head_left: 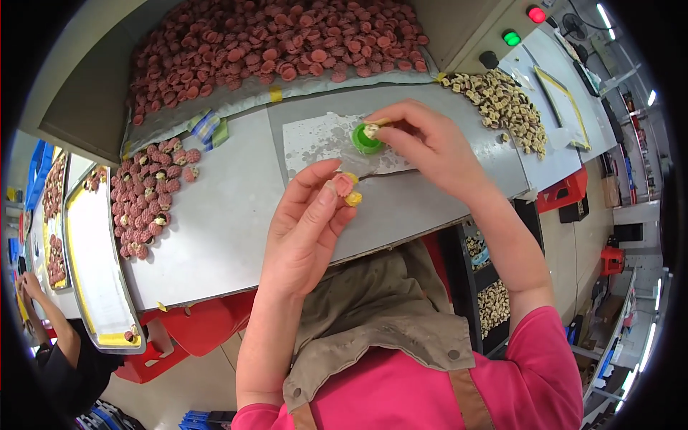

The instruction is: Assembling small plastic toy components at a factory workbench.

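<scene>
My left hand (301,229) pinches a small pink scalloped shell (344,186) between thumb and fingers, with yellow coverings on two fingertips. Over a small bright green cup (368,142), my right hand (430,143) is closed on a small pale cream piece (371,131); a yellow covering shows on one of its fingers too. The cup stands on a wet, spotted white sheet (308,140) on the grey table. Whether the cream piece touches what is in the cup I cannot tell.
A large heap of pink shells (287,43) lies at the back. Brown-and-cream pieces (502,104) are piled at right. Pink pieces with cream filling (147,193) lie at left, beside a yellow-edged tray (100,251). Another person's arm (61,330) shows at far left.
</scene>
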Demonstrator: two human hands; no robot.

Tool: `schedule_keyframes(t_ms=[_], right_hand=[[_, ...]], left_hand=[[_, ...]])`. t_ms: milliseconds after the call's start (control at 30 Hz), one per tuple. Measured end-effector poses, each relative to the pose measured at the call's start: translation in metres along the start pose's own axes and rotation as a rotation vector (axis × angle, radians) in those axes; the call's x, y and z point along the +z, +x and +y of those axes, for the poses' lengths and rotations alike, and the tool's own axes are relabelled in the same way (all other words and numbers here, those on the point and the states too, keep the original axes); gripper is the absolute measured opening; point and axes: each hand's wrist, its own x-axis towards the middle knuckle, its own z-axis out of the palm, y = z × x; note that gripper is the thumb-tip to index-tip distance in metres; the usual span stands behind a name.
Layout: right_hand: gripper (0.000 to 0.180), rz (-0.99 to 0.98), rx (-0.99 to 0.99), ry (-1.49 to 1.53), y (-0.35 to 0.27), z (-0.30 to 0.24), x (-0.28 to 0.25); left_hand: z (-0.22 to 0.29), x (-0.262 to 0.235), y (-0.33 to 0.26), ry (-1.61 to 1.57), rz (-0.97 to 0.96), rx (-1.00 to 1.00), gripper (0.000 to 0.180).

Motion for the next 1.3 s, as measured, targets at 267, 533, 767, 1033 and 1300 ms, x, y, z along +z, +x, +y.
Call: schedule_keyframes(t_ms=[267,533,767,1033,1300], right_hand=[[0.016,0.025,0.006,0.37,-0.022,-0.027,0.026],[0.016,0.12,-0.423,-0.252,-0.019,-0.028,0.04],[0.018,0.12,-0.168,0.124,-0.037,-0.028,0.05],[0.033,0.167,-0.148,0.223,-0.058,-0.014,0.047],[0.032,0.049,-0.166,0.364,-0.061,0.009,0.042]], left_hand=[[-0.002,-0.004,0.004,-0.062,-0.049,-0.005,0.027],[-0.008,-0.004,0.006,-0.031,-0.026,0.129,0.022],[-0.025,0.003,-0.004,0.549,0.094,0.62,0.02],[-0.01,0.003,-0.003,0.24,-0.086,0.153,0.039],[-0.008,0.008,0.003,0.304,-0.133,0.065,0.054]])
